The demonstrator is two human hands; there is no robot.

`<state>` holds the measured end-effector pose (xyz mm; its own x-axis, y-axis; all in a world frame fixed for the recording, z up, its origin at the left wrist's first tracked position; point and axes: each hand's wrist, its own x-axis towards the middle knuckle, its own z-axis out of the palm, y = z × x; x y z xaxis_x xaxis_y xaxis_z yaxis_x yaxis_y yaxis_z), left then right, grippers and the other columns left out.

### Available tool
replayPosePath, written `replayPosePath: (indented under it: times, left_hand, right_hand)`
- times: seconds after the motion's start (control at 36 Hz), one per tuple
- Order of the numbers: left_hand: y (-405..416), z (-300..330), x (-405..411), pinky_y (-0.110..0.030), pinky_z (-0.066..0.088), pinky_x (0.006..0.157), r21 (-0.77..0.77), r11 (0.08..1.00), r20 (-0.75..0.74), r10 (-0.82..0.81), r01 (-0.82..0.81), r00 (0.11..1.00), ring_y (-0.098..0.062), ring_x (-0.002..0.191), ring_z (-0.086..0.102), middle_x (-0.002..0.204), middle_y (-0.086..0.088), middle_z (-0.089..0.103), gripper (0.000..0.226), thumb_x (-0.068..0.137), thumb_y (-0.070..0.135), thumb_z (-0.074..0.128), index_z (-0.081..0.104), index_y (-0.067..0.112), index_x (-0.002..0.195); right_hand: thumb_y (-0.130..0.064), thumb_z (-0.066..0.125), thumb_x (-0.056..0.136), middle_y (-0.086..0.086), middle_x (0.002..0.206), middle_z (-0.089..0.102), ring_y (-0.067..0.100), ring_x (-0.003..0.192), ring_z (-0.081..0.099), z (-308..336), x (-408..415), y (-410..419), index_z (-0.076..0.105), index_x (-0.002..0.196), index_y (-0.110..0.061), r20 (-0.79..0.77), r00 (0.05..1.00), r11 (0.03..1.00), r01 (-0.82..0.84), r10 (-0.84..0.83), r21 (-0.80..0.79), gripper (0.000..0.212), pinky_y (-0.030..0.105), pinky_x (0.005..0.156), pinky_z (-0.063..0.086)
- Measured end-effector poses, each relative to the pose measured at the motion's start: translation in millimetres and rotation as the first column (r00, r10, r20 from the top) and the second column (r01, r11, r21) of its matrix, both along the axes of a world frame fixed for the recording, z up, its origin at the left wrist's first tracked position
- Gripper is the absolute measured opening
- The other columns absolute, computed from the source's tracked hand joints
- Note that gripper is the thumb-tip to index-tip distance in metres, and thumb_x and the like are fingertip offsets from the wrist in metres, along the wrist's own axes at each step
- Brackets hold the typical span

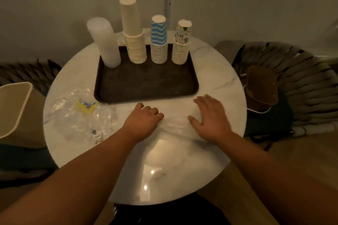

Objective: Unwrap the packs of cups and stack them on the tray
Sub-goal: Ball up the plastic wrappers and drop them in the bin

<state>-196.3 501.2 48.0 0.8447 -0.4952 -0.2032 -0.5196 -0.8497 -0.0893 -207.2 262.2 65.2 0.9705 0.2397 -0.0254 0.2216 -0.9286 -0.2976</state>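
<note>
Cups [136,42] all stacked along tray [146,86] far edge, left hand [144,117] pinching and right hand [210,113] flat on empty wrap [175,124] near desk [210,60] front edge, next probably clearing wrap away.

Round white marble table [215,71] fills centre frame, lamp glare on its near part. Beige bin [16,111] at left edge, beside the table. Woven grey chair [301,86] at right with a brown cushion [261,86] on its seat. Second woven chair [23,73] partly visible at left. Grey wall [54,5] across top.
</note>
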Motion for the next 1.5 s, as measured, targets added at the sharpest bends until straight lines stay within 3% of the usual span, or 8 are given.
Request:
replayPosePath:
  times: [0.17,0.36,0.58,0.67,0.94,1.08,1.33,1.5]
  left_hand:
    - [-30.0,-25.8,-18.1,-0.046,0.010,0.119,-0.005,0.986,-0.077,0.165,-0.166,0.983,-0.029,0.143,0.026,0.153,-0.006,0.035,0.060,0.095,0.038,0.052,0.031,0.022,0.149]
    - [-33.7,-70.0,-57.5,-0.035,-0.013,0.119,-0.191,0.980,-0.154,0.022,-0.052,0.988,-0.024,0.150,-0.009,0.164,-0.007,0.001,0.068,0.100,0.048,0.029,0.003,0.018,0.155]
    - [1.2,-88.2,-43.5,-0.034,-0.009,0.120,-0.230,0.973,-0.162,-0.016,-0.022,0.987,-0.020,0.149,-0.004,0.161,-0.003,0.000,0.063,0.097,0.050,0.008,0.007,0.020,0.153]
    - [11.9,-84.3,-36.8,-0.039,0.010,0.121,-0.305,0.952,-0.165,-0.075,0.021,0.983,-0.029,0.146,0.026,0.157,-0.011,0.029,0.058,0.099,0.040,0.021,0.036,0.015,0.149]
    - [43.8,-82.5,-20.7,-0.042,0.057,0.082,-0.371,0.880,0.188,-0.242,0.296,0.952,-0.033,0.095,0.069,0.104,-0.013,0.073,0.032,0.093,0.023,0.049,0.075,0.005,0.095]
    - [35.8,-66.9,-10.4,-0.036,0.052,0.065,-0.397,0.916,0.051,-0.042,0.059,0.998,-0.032,0.069,0.064,0.074,-0.012,0.067,0.029,0.084,0.023,0.047,0.070,0.007,0.088]
    - [9.7,-66.7,17.5,-0.040,0.038,0.078,-0.261,0.896,0.005,0.373,-0.359,0.928,-0.036,0.093,0.058,0.100,-0.014,0.066,0.029,0.097,0.037,0.054,0.061,0.011,0.107]
    - [-11.7,-67.4,1.0,-0.047,0.024,0.116,-0.303,0.929,0.037,-0.212,0.213,0.977,-0.036,0.137,0.040,0.146,-0.008,0.049,0.053,0.098,0.043,0.033,0.053,0.016,0.139]
  right_hand:
    - [-0.054,0.026,0.099,0.008,0.162,-0.010,0.025,0.149,-0.014,-48.6,-38.0,24.2,0.000,0.155,-0.015,-0.207,0.935,0.932,-0.323,0.288,-0.165,0.073,0.038,0.118,-0.013]
    - [-0.056,0.005,0.086,0.014,0.162,0.006,0.033,0.149,0.003,-88.0,-48.5,19.7,0.011,0.154,-0.009,-0.266,0.933,0.936,-0.297,0.243,-0.187,0.082,0.045,0.117,-0.003]
    - [-0.060,0.009,0.092,0.006,0.162,0.006,0.025,0.150,0.005,-97.8,-40.9,-10.0,0.014,0.154,-0.018,-0.243,0.960,0.971,-0.179,0.137,-0.159,0.076,0.045,0.119,0.002]
    - [-0.060,0.015,0.091,0.005,0.161,0.012,0.023,0.149,0.008,-95.9,-38.7,-23.7,0.022,0.153,-0.018,-0.252,0.949,0.969,-0.224,0.191,-0.106,0.075,0.041,0.120,0.004]
    - [-0.042,0.034,0.099,0.014,0.105,0.072,0.032,0.096,0.069,-85.9,-36.8,-41.3,0.073,0.106,-0.006,0.025,0.992,0.990,-0.128,0.127,0.063,0.053,0.044,0.093,0.049]
    - [-0.041,0.036,0.096,0.014,0.068,0.064,0.035,0.065,0.059,-76.9,-22.2,-38.3,0.065,0.083,-0.010,-0.018,0.996,0.991,0.083,-0.082,0.102,0.045,0.036,0.061,0.040]
    - [-0.053,0.058,0.089,-0.004,0.072,0.051,0.023,0.081,0.056,-74.5,3.1,-32.0,0.047,0.073,-0.025,-0.317,0.842,0.898,0.425,-0.437,-0.110,0.034,0.041,0.086,0.046]
    - [-0.058,0.054,0.089,-0.002,0.080,0.056,0.022,0.081,0.055,-71.3,5.6,-32.7,0.050,0.081,-0.024,-0.248,0.875,0.906,0.374,-0.415,-0.199,0.035,0.038,0.083,0.039]
